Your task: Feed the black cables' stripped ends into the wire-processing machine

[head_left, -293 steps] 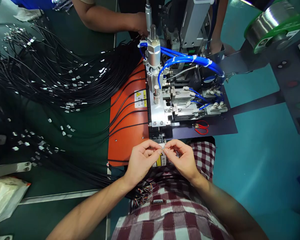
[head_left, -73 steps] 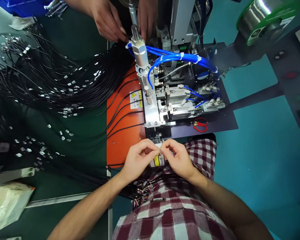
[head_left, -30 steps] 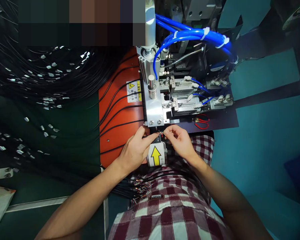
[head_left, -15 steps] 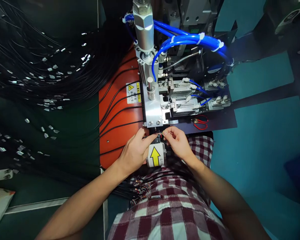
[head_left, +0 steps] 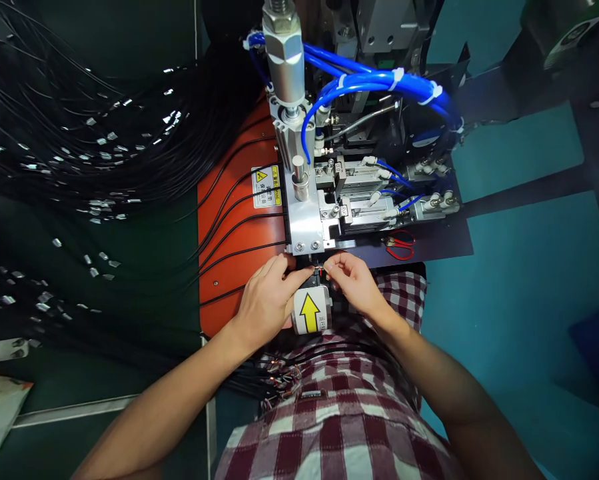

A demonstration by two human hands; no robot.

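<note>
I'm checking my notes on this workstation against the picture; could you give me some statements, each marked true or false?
1. The left hand and right hand are bare. True.
2. The right hand is gripping the red-handled cutters. False: its fingertips pinch at fine wires; the cutters lie on the dark plate.
3. Several black cables cross the orange plate. True.
4. The tubes arching over the machine are green. False: they are blue.
5. The yellow arrow points away from the checked shirt. True.
</note>
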